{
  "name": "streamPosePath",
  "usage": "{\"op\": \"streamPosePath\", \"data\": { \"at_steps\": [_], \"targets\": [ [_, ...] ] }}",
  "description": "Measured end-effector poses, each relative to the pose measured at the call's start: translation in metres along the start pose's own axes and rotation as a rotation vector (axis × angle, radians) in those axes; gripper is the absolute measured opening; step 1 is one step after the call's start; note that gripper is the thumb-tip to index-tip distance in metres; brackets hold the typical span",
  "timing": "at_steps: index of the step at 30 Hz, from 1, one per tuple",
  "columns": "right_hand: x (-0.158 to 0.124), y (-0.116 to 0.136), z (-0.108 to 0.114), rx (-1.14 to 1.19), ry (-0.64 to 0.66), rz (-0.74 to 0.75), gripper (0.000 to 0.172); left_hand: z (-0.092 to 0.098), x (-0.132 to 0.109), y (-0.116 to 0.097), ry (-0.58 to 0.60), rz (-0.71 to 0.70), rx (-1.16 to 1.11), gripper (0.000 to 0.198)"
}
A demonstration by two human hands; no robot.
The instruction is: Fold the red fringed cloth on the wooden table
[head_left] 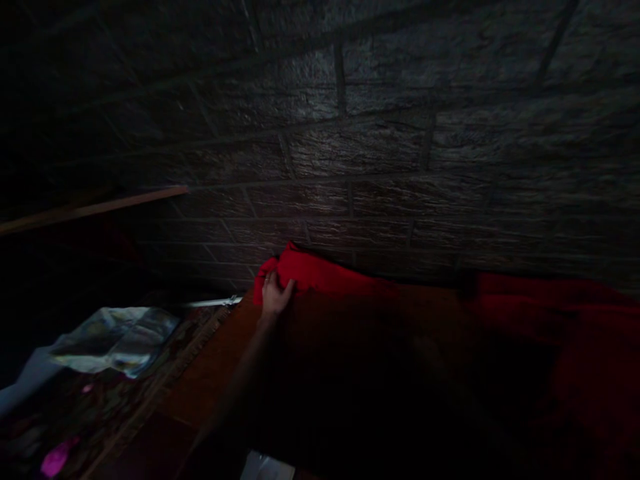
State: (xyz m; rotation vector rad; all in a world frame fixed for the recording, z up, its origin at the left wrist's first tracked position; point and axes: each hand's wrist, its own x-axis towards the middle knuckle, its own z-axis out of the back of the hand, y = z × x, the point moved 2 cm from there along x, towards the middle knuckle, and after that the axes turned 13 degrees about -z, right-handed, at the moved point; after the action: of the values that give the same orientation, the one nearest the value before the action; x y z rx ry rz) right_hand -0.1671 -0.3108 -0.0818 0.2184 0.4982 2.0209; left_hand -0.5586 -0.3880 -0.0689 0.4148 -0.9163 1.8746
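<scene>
My left hand (276, 297) reaches out over the wooden surface to the left end of a red cloth (325, 275). Its fingers, one with a ring, bend over the cloth, and the thumb stands apart on the right side. The cloth lies bunched along the foot of the wall, its left end folded up around the fingers. Deep shadow covers the lower middle of the view, and my right hand does not show.
Behind rises a dark brick-patterned wall (360, 147). More red fabric (565, 307) lies at right. On the left, a crumpled plastic bag (120, 340) and a pink object (57, 459) rest on a patterned rug (113, 407). A wooden bar (100, 208) juts in above.
</scene>
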Motion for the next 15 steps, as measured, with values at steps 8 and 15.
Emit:
{"op": "streamPosePath", "data": {
  "at_steps": [8,15],
  "targets": [
    [-0.002,0.001,0.003,-0.014,-0.025,-0.043,0.03,0.039,0.018,0.008,0.216,0.046,-0.025,0.051],
    [-0.004,0.0,0.001,0.045,-0.046,0.004,0.026,0.083,0.023,0.011,0.566,0.102,-0.356,0.059]
  ]
}}
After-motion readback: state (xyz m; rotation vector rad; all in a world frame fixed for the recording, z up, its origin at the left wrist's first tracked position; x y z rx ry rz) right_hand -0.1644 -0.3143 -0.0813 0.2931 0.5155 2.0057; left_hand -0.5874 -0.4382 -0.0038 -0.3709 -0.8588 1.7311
